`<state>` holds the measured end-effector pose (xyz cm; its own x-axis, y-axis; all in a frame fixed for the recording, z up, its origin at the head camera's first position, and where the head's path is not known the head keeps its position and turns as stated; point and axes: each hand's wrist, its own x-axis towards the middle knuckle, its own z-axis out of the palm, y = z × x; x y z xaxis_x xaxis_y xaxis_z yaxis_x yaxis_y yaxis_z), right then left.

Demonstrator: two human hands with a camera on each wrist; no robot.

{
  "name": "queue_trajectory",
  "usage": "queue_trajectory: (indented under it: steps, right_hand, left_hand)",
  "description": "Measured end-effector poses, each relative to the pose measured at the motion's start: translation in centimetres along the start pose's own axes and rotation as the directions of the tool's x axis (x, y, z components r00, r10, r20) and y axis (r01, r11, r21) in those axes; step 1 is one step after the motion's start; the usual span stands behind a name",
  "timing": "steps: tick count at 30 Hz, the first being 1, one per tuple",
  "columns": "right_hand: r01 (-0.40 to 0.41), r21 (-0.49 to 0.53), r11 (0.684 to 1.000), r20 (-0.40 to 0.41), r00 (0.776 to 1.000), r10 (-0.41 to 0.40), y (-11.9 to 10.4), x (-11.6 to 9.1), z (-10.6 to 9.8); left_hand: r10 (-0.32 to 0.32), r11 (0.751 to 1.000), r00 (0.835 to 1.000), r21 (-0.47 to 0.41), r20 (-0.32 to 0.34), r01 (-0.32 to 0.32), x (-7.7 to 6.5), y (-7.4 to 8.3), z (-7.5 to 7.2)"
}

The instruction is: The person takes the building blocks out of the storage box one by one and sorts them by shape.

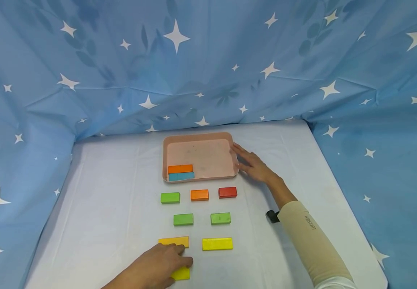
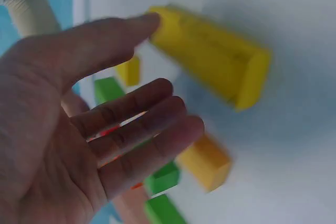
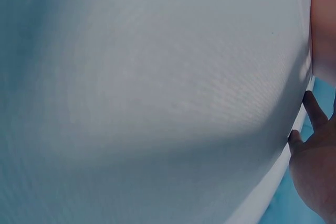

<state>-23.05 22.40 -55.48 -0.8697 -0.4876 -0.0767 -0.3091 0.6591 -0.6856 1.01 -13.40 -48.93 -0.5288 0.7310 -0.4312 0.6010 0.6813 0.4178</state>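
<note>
My left hand [image 1: 157, 265] pinches a yellow block [image 1: 181, 274] at one end between thumb and index finger. In the left wrist view, that yellow block [image 2: 215, 56] casts a shadow on the cloth, and the other three fingers stretch out beside it. A yellow-orange block [image 1: 173, 241] lies just beyond this hand, partly covered by it. My right hand [image 1: 255, 164] rests with extended fingers at the right rim of a pink tray [image 1: 212, 154]. Inside the tray's near left corner, an orange block [image 1: 180, 169] and a blue block [image 1: 181, 176] lie side by side.
Between tray and left hand, loose blocks lie in rows: green [image 1: 170, 198], orange [image 1: 199, 195] and red [image 1: 227, 192], then two greens [image 1: 183, 219], then another yellow block [image 1: 217, 243]. A starry blue curtain [image 1: 201, 80] encloses the white-covered table [image 1: 103, 192].
</note>
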Motion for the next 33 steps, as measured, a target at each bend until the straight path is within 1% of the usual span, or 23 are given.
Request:
queue_trajectory:
  steps: [1, 3, 5, 6, 7, 8, 10, 11, 13, 14, 15, 17, 19, 21, 22, 23, 24, 25, 30, 33]
  right_hand:
    - [0.001, 0.000, 1.000, -0.001, 1.000, -0.001, 0.0, 0.0, 0.0]
    - [0.001, -0.004, 1.000, -0.005, 1.000, -0.001, 0.1, -0.1, -0.1]
    - [0.002, -0.009, 1.000, -0.009, 1.000, -0.002, 0.2, -0.1, -0.2]
    - [0.003, -0.009, 1.000, -0.010, 1.000, -0.003, 0.3, -0.1, -0.2]
    - [0.005, -0.005, 1.000, -0.014, 1.000, -0.005, 0.4, -0.2, -0.2]
    - [0.005, -0.002, 1.000, -0.016, 1.000, -0.005, 0.4, -0.3, -0.2]
    - [0.008, 0.008, 1.000, -0.020, 1.000, -0.007, 0.5, -0.4, -0.2]
    - [0.010, 0.013, 1.000, -0.020, 1.000, -0.010, 0.6, -0.5, -0.1]
    - [0.014, 0.026, 1.000, -0.022, 1.000, -0.014, 0.7, -0.6, 0.0]
    - [0.015, 0.031, 0.999, -0.021, 1.000, -0.014, 0.8, -0.7, 0.2]
    - [0.016, 0.035, 0.999, -0.020, 1.000, -0.015, 0.9, -0.7, 0.3]
    - [0.016, 0.035, 0.999, -0.017, 1.000, -0.015, 1.0, -0.8, 0.5]
    - [0.008, 0.027, 1.000, -0.018, 1.000, -0.008, 1.0, -0.8, 0.7]
    - [0.003, 0.010, 1.000, -0.019, 1.000, -0.003, 0.9, -0.9, 0.7]
    - [0.001, 0.004, 1.000, -0.019, 1.000, -0.001, 0.9, -0.9, 0.7]
    - [0.003, 0.003, 1.000, -0.021, 1.000, -0.003, 0.8, -0.9, 0.7]
    - [0.007, 0.003, 1.000, -0.024, 1.000, -0.007, 0.8, -0.9, 0.6]
    - [0.009, 0.008, 1.000, -0.025, 1.000, -0.009, 0.7, -0.9, 0.5]
    - [0.023, 0.011, 1.000, -0.031, 0.999, -0.023, 0.4, -0.6, 0.2]
    - [0.024, 0.009, 1.000, -0.024, 0.999, -0.024, 0.2, -0.4, 0.2]
  left_hand:
    - [0.007, 1.000, 1.000, -0.004, -0.013, -0.007, 0.1, -0.1, -0.6]
    - [0.037, 0.999, 0.997, -0.006, -0.066, -0.038, 0.6, -0.7, -2.0]
    - [0.068, 0.997, 0.987, -0.012, -0.142, -0.071, 1.4, -1.6, -3.5]
    - [0.074, 0.997, 0.979, -0.024, -0.188, -0.080, 1.9, -2.2, -4.3]
    - [0.081, 0.996, 0.966, -0.021, -0.244, -0.089, 2.6, -3.0, -5.1]
    - [0.085, 0.996, 0.948, -0.013, -0.306, -0.094, 3.3, -3.8, -5.9]
    - [0.076, 0.997, 0.905, 0.004, -0.419, -0.082, 4.9, -5.6, -7.3]
    - [0.061, 0.998, 0.882, 0.014, -0.468, -0.062, 5.8, -6.6, -8.0]
    - [0.016, 1.000, 0.842, 0.012, -0.540, -0.011, 7.4, -8.5, -9.1]
    - [-0.008, 1.000, 0.829, 0.013, -0.559, 0.019, 8.0, -9.4, -9.6]
    - [-0.031, 0.999, 0.823, 0.019, -0.568, 0.050, 8.6, -10.2, -10.0]
    - [-0.070, 0.995, 0.831, 0.025, -0.551, 0.100, 9.5, -11.6, -10.6]
    - [-0.094, 0.991, 0.857, 0.039, -0.507, 0.131, 10.2, -12.5, -10.9]
    - [-0.098, 0.988, 0.884, 0.065, -0.456, 0.143, 10.8, -13.1, -11.0]
    - [-0.099, 0.987, 0.895, 0.072, -0.435, 0.144, 11.0, -13.2, -11.1]
    - [-0.095, 0.987, 0.901, 0.078, -0.423, 0.141, 11.3, -13.3, -11.2]
    - [-0.094, 0.987, 0.905, 0.081, -0.416, 0.140, 11.6, -13.4, -11.3]
    - [-0.088, 0.987, 0.905, 0.087, -0.416, 0.136, 11.8, -13.4, -11.5]
    - [-0.066, 0.987, 0.900, 0.103, -0.431, 0.121, 13.3, -13.3, -12.3]
    - [-0.077, 0.984, 0.899, 0.114, -0.431, 0.139, 14.0, -13.5, -12.6]
